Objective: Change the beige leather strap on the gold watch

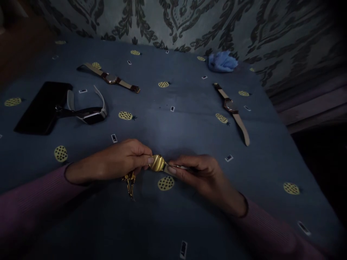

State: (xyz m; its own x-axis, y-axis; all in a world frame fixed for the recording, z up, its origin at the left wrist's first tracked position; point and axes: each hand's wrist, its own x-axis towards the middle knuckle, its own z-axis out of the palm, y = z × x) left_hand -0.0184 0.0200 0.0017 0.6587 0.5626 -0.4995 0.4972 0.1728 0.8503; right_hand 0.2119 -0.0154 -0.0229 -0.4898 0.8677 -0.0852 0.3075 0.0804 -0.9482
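Near the front centre of the cloth, my left hand (116,161) pinches the edge of a gold watch (157,163) between thumb and fingers. Part of the watch is hidden under those fingers. Gold metal pieces (130,185), narrow and pointed, hang or lie just below my left hand. On the watch's right side, my right hand (202,177) is closed around a thin metal tool (181,167), whose tip meets the watch where a pale strap piece joins it.
A strapped watch (111,79) lies at the back left, another (230,105) on the right. A black phone (43,108) and a white smartwatch (94,117) are at the left. A crumpled blue cloth (222,61) sits near the patterned wall.
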